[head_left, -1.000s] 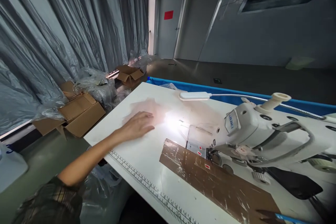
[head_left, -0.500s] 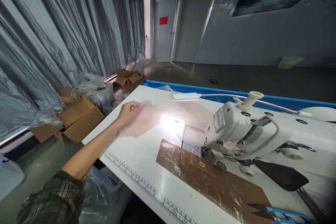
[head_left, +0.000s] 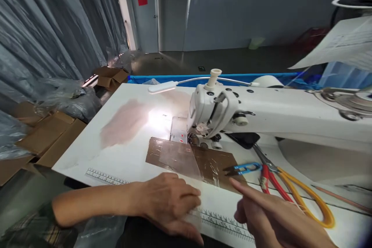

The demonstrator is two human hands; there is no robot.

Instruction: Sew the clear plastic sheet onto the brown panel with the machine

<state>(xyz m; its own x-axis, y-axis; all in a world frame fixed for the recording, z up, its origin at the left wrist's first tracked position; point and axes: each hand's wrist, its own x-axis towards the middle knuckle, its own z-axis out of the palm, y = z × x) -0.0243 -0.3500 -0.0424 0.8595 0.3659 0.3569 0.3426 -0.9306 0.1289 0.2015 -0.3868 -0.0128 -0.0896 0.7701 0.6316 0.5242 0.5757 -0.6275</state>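
Observation:
My left hand (head_left: 171, 201) is over the front edge of the sewing table, fingers curled and thumb stretched out below. A thin see-through piece of cloth (head_left: 181, 159) runs from its fingertips across the brown plate (head_left: 223, 161) in front of the sewing machine (head_left: 203, 112). To the right, my right hand (head_left: 270, 217) holds nothing that I can see; its index finger is stretched out and the other fingers are bent. Its fingertip is close to the blue thread snips (head_left: 247, 167). Beside them lie scissors (head_left: 290, 190) with red and orange handles.
A white lamp (head_left: 162, 87) on a bendable arm lights the tabletop (head_left: 136, 162), which bears a pinkish patch and a printed ruler (head_left: 106, 176). Open cardboard boxes (head_left: 55, 133) and plastic wrapping stand on the floor at left. A sheet of paper (head_left: 340, 42) hangs at upper right.
The view has turned right. My left hand has come back from the far left of the table to its front edge. My right hand has come into view, and see-through cloth now overlies the plate.

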